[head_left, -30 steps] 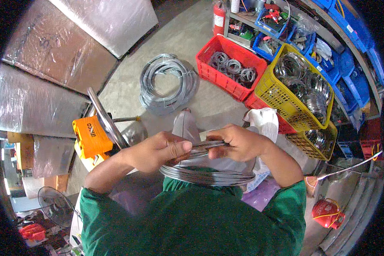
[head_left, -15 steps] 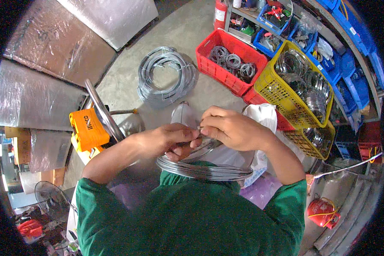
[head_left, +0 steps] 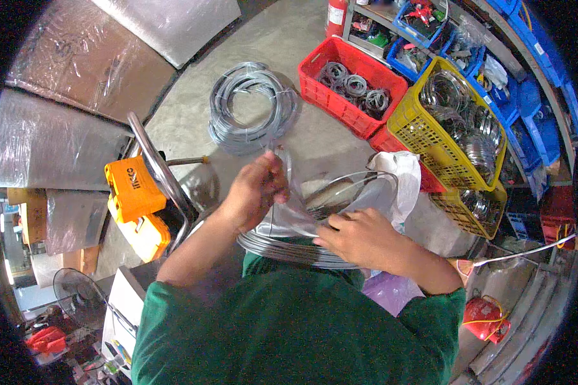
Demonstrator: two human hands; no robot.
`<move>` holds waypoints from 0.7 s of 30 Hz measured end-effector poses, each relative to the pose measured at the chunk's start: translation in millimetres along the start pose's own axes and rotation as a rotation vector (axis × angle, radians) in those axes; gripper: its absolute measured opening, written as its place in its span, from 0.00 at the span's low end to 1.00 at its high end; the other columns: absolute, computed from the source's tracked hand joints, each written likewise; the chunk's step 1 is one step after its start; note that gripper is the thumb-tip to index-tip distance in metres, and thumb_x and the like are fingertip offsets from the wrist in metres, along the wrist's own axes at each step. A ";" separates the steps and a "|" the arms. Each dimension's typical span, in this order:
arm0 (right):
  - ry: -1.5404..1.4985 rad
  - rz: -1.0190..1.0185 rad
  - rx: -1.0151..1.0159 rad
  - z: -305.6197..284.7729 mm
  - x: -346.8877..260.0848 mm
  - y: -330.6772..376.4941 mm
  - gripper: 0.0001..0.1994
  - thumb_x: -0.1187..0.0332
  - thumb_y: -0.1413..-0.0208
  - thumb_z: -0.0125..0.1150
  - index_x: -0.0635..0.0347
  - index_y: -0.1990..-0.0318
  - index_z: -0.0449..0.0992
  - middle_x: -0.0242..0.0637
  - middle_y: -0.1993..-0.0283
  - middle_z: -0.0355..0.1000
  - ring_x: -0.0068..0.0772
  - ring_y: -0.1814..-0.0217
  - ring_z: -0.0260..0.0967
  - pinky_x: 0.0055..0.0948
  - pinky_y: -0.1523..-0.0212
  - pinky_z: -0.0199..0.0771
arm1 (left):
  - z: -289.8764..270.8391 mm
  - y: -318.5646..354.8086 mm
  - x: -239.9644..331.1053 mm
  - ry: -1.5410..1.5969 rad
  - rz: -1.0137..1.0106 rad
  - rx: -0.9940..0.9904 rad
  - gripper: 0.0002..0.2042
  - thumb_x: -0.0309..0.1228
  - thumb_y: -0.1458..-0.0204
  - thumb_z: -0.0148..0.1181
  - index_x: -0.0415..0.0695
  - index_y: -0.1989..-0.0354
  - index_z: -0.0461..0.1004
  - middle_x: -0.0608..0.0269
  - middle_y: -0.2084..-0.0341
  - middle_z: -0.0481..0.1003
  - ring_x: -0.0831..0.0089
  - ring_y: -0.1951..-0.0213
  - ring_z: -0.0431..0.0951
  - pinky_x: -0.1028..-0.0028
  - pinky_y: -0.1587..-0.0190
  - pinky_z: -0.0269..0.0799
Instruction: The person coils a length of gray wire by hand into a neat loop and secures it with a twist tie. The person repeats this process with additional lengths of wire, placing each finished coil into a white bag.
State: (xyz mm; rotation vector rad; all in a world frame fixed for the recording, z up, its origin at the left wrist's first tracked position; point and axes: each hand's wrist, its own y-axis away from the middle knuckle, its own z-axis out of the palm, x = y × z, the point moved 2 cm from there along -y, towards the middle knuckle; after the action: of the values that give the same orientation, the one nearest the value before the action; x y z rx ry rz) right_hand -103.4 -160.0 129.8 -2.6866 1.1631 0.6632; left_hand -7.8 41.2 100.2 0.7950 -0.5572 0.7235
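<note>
A coil of grey metal wire (head_left: 282,249) lies across my lap, against the green shirt. My right hand (head_left: 364,239) is closed on the coil's right side, its fingertips at the strands. Raised above the coil's left part, my left hand (head_left: 258,194) has its fingers curled in and is slightly blurred. Whatever it pinches is too small or smeared to make out. Beyond the hands, loose wire loops (head_left: 347,187) arch beside a white sack (head_left: 398,183).
A larger wire coil (head_left: 251,106) lies on the floor ahead. To the right stand a red crate (head_left: 327,99) and a yellow crate (head_left: 424,144) holding coils. An orange case (head_left: 135,190) sits at left beside a bent metal tube (head_left: 151,154). Wrapped boxes (head_left: 77,64) line the left.
My hands, together over the coil before, have come apart. The left has lifted forward and left; the right has dropped down and right onto the coil. Wire loops beyond now show.
</note>
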 end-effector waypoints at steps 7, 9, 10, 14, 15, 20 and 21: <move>-0.213 0.585 -0.072 62.4 116.4 -11.3 0.15 0.59 0.37 0.50 0.59 0.52 0.72 0.52 0.55 0.75 0.61 0.51 0.71 0.52 0.50 0.71 | 1.8 24.9 27.5 0.022 -0.080 -0.239 0.18 0.50 0.37 0.46 0.53 0.75 0.63 0.76 0.89 0.55 0.79 0.85 0.54 0.74 0.78 0.52; -0.090 0.538 0.097 52.4 129.7 -18.4 0.19 0.57 0.38 0.51 0.58 0.46 0.70 0.53 0.48 0.71 0.59 0.45 0.68 0.49 0.44 0.67 | 7.1 33.5 28.3 -0.305 -0.053 -0.153 0.20 0.52 0.41 0.51 0.51 0.77 0.63 0.74 0.88 0.57 0.79 0.85 0.55 0.75 0.78 0.51; -0.021 0.585 0.116 44.5 131.0 -22.2 0.21 0.56 0.38 0.52 0.58 0.42 0.68 0.53 0.44 0.69 0.58 0.42 0.66 0.47 0.41 0.66 | 10.7 36.8 29.0 -0.364 -0.118 -0.209 0.21 0.53 0.41 0.51 0.49 0.76 0.65 0.73 0.86 0.60 0.79 0.84 0.57 0.75 0.78 0.51; -0.702 -0.017 0.655 5.6 91.1 -48.9 0.23 0.59 0.41 0.58 0.58 0.41 0.69 0.50 0.43 0.68 0.54 0.43 0.67 0.43 0.40 0.63 | 24.0 41.3 22.1 -0.743 -0.219 -0.274 0.17 0.42 0.35 0.47 0.44 0.74 0.68 0.73 0.83 0.61 0.81 0.79 0.60 0.78 0.77 0.53; -0.814 -0.097 0.592 -2.7 81.4 -51.1 0.21 0.61 0.41 0.59 0.58 0.43 0.71 0.49 0.46 0.70 0.53 0.46 0.69 0.43 0.42 0.65 | 24.9 40.2 24.0 -0.823 -0.173 -0.280 0.17 0.42 0.35 0.47 0.44 0.73 0.69 0.73 0.83 0.61 0.82 0.79 0.60 0.79 0.76 0.53; -0.573 -0.121 0.383 -24.7 52.0 -60.1 0.10 0.68 0.46 0.64 0.61 0.57 0.78 0.41 0.62 0.76 0.44 0.62 0.73 0.38 0.58 0.71 | 14.2 35.9 34.3 -0.876 -0.201 -0.295 0.21 0.49 0.35 0.46 0.44 0.70 0.70 0.74 0.79 0.66 0.80 0.75 0.63 0.77 0.73 0.58; -0.585 -0.136 0.408 -26.3 50.1 -60.7 0.09 0.68 0.47 0.65 0.61 0.60 0.78 0.40 0.64 0.75 0.43 0.63 0.73 0.36 0.61 0.71 | 11.7 34.6 33.6 -0.796 -0.233 -0.343 0.21 0.51 0.36 0.47 0.46 0.72 0.69 0.73 0.81 0.64 0.80 0.77 0.61 0.77 0.74 0.55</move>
State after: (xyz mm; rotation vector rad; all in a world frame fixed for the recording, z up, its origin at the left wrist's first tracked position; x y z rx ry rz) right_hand -20.5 -158.8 128.0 -2.0106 0.8367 0.9751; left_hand -14.7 61.0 145.1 0.7907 -1.2427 0.0583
